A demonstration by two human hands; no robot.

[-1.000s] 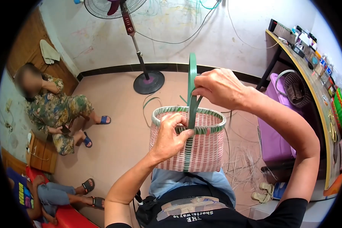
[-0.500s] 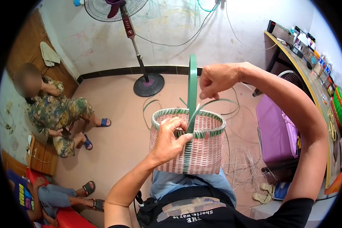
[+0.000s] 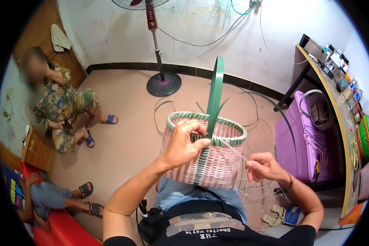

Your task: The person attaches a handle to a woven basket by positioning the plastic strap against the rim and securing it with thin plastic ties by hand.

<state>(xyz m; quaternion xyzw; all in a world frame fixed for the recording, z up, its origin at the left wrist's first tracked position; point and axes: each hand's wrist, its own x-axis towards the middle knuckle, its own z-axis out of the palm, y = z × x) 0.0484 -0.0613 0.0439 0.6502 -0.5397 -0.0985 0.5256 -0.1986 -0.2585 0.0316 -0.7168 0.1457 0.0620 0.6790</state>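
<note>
Left grip (image 3: 183, 141) curled over basket rim (image 3: 233, 142), right grip (image 3: 264, 167) lower, pinching strand (image 3: 236, 151)

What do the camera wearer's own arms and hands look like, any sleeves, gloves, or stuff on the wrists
The left hand and right hand are ungloved. Short black sleeves stop above the elbows. A thin dark line crosses the right wrist, perhaps a band.
</note>
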